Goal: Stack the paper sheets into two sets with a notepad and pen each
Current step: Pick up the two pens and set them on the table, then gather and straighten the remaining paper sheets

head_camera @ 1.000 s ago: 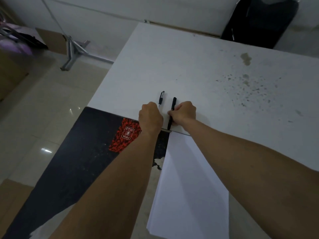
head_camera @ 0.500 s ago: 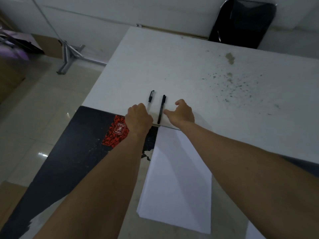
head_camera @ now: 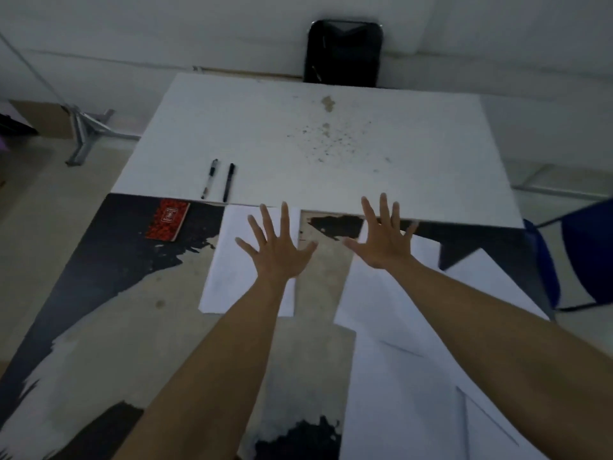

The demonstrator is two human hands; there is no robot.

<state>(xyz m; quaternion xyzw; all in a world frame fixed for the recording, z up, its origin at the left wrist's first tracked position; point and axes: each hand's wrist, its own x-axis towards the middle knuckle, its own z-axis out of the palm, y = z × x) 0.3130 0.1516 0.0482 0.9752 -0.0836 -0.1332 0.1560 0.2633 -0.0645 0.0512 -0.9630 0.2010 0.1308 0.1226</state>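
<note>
Two black pens lie side by side on the white board, the left pen (head_camera: pixel 209 178) and the right pen (head_camera: pixel 229 182). A red notepad (head_camera: pixel 168 220) rests on the dark worn table (head_camera: pixel 99 277) to their lower left. A neat stack of white paper sheets (head_camera: pixel 232 267) lies in the middle, with my left hand (head_camera: pixel 273 247) spread open above it. My right hand (head_camera: pixel 381 237) is spread open over a looser, fanned pile of sheets (head_camera: pixel 414 376) on the right. Neither hand holds anything.
A large stained white board (head_camera: pixel 315 144) covers the far part of the table. A black chair (head_camera: pixel 345 51) stands behind it, a blue chair (head_camera: pixel 580 257) at the right edge, and a metal stand (head_camera: pixel 86 134) on the floor to the left.
Both hands have let go of the pens and pulled back toward me with fingers spread wide. The view has swung right, bringing the right paper pile into sight.
</note>
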